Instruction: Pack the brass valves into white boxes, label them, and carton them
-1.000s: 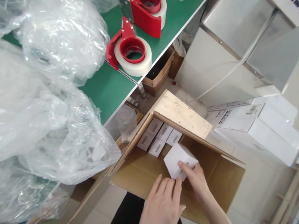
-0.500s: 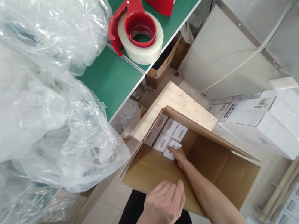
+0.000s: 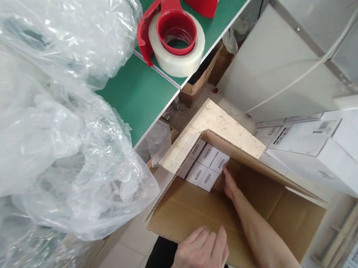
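Observation:
A brown cardboard carton [image 3: 183, 211] stands open in front of me, with small white boxes [image 3: 207, 179] bearing barcode labels packed in rows at its far left end. Inside it, my right hand [image 3: 230, 185] reaches in with fingers stretched along the right side of the boxes, a fingertip touching the upper right one. The rest of those fingers are partly hidden. My left hand [image 3: 202, 257] is closed over the carton's near edge, its fingertips out of sight.
Clear plastic bags [image 3: 38, 121] heap on the green table [image 3: 140, 96] at left. A red tape dispenser [image 3: 176, 34] lies by its edge. A wooden board [image 3: 218, 120] is behind the carton. White cartons [image 3: 330, 144] are stacked at right, near a grey metal cabinet [image 3: 280, 55].
My right hand has shifted from the lower right small box up to the side of the upper right one. My left hand stays at the carton's near edge. The view has shifted slightly.

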Motion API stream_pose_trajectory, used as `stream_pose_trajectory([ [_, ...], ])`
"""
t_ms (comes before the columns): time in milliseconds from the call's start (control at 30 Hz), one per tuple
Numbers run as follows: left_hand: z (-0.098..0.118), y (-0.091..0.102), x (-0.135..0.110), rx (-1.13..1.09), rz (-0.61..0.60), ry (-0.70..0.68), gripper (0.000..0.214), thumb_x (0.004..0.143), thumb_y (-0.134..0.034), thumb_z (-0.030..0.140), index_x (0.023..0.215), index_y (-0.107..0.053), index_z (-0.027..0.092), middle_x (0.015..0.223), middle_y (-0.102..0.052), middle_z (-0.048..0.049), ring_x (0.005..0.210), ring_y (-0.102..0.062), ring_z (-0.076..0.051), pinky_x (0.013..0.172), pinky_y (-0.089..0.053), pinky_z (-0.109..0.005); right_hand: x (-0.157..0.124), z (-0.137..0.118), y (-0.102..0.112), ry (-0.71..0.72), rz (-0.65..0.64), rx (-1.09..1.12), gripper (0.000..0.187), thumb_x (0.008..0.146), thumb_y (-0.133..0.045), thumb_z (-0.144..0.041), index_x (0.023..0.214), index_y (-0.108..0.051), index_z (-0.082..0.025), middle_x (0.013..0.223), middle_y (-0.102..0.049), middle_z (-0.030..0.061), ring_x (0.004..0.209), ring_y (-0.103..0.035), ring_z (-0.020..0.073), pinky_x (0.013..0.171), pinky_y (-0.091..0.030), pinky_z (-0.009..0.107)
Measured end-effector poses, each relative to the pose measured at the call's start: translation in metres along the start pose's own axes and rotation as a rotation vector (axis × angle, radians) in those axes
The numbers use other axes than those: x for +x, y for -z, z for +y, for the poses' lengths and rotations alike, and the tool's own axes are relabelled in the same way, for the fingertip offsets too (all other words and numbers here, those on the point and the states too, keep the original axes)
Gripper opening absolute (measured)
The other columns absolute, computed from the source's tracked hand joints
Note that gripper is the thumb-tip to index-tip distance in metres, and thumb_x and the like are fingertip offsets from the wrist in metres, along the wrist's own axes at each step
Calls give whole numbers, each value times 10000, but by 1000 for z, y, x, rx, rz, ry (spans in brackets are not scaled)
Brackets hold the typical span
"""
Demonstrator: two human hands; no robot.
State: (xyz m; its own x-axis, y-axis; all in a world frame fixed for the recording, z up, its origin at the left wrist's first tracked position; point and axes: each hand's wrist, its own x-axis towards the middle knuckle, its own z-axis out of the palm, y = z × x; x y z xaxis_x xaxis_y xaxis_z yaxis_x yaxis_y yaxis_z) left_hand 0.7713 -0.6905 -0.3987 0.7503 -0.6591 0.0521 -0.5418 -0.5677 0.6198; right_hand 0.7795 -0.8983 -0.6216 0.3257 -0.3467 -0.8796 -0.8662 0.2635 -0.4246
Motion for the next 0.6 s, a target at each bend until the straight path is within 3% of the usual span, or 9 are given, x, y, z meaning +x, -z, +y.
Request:
stream_pose_trajectory([
  [200,0,0,2,17,-30,4,290,893,-678,170,1179,-676,121,810,-670,-30,720,-636,-167,772,-531,-321,11,-5,-13,-56,-4,41,429,1018,-603,-449,1366,-576,-199,1338,-633,110,1110,-673,249,938,-587,470],
  [367,6,1,4,31,-85,35,131,963,-591,227,1051,-663,164,771,-631,-10,690,-605,-170,700,-516,-327,-2,-14,-5,-18,12,-99,392,1003,-641,-400,1326,-602,-182,1321,-639,103,1114,-670,250,938,-586,470],
  [467,20,21,6,51,-81,135,120,999,-541,245,948,-631,185,790,-637,-14,807,-639,-194,950,-528,-417,-29,-38,4,57,32,-236,357,994,-657,-382,1286,-627,-179,1325,-643,103,1138,-663,252,966,-574,478],
  [533,38,42,-2,40,-1,211,118,1006,-525,240,1014,-630,187,874,-668,-27,965,-655,-207,1150,-414,-490,-62,-56,14,130,19,-310,377,970,-668,-424,1241,-644,-162,1274,-684,111,1134,-684,266,977,-575,491],
  [600,60,58,-23,8,111,269,136,995,-535,247,1084,-625,198,947,-685,-34,1028,-652,-199,1185,-384,-467,-107,-69,28,206,-28,-367,453,867,-699,-518,1123,-681,-144,1107,-764,151,1097,-726,337,970,-597,466],
])
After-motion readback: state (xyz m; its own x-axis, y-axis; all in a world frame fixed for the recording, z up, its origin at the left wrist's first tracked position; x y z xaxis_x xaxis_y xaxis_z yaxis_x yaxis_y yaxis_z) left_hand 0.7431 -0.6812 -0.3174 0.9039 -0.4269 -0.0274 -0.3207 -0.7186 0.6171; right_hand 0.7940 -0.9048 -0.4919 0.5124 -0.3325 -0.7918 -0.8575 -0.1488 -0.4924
